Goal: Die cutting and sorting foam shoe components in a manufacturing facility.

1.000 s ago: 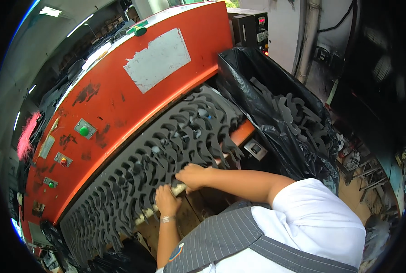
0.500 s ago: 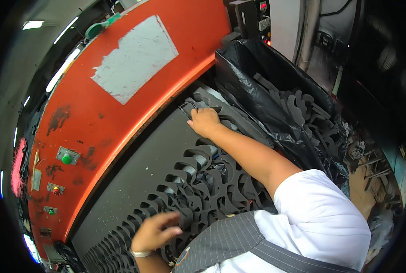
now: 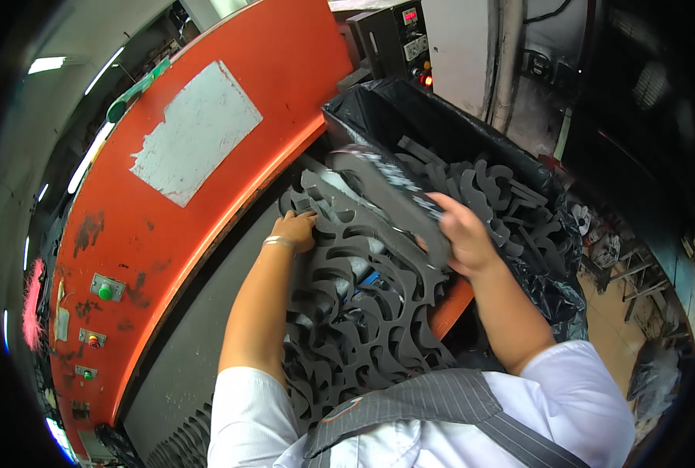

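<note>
A dark grey foam sheet (image 3: pixel 347 265), full of curved cut-outs, hangs together like a net between my arms. At its far left edge, the fingers of my left hand (image 3: pixel 297 230) are closed on it. My right hand (image 3: pixel 472 238) grips the near end of a long, thick dark foam strip (image 3: pixel 390 187) with white marks on its side. That strip is tilted and a little blurred, above the sheet's right edge. Whether the strip is several layers I cannot tell.
A large black plastic bag (image 3: pixel 558 296) full of curved foam offcuts (image 3: pixel 511 207) stands to the right. An orange machine beam (image 3: pixel 285 62) with buttons arches over the left. Beneath it lies a flat grey bed (image 3: pixel 207 343). A control box (image 3: pixel 390 43) sits at the back.
My left hand has moved forward to the sheet's far edge. My right hand has left that edge, swinging right and nearer, and holds the foam strip. The netted sheet is raised and shifted.
</note>
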`<control>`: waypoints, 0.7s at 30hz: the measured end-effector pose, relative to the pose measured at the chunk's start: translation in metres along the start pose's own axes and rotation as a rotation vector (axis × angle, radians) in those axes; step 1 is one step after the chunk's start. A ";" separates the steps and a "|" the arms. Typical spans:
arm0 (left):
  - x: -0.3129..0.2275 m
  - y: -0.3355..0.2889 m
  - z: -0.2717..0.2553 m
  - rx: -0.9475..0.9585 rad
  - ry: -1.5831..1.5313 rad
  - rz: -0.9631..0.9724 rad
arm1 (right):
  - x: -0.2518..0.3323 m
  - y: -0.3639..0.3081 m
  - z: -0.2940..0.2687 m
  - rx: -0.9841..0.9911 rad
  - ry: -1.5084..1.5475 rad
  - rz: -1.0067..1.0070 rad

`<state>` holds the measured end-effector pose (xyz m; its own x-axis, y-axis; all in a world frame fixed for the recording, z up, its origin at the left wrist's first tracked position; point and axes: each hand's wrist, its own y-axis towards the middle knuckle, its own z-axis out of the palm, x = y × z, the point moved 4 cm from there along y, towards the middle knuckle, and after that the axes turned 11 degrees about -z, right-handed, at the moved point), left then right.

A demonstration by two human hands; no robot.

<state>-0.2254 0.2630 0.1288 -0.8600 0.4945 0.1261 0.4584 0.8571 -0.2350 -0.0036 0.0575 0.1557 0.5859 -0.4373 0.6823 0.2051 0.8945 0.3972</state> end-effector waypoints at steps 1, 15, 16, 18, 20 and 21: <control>-0.002 0.013 0.002 0.096 0.182 -0.032 | 0.018 -0.018 -0.011 0.002 0.017 -0.044; -0.044 -0.029 -0.051 -0.380 0.441 -0.163 | 0.190 -0.163 -0.116 -0.432 -0.340 -0.477; -0.036 -0.046 -0.065 -0.449 0.270 -0.247 | 0.193 -0.165 -0.120 -0.532 -0.374 -0.430; -0.039 -0.099 -0.096 -0.631 0.152 -0.287 | 0.186 -0.169 -0.138 -0.597 -0.468 -0.412; -0.029 -0.151 -0.105 -1.082 0.102 -0.409 | 0.174 -0.160 -0.136 -0.551 -0.456 -0.352; -0.020 -0.169 -0.088 -1.182 0.032 -0.474 | 0.169 -0.160 -0.142 -0.497 -0.462 -0.344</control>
<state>-0.2658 0.1204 0.2507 -0.9954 0.0949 -0.0111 0.0429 0.5479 0.8354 0.1740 -0.1460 0.1200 0.0593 -0.5959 0.8009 0.7099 0.5892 0.3859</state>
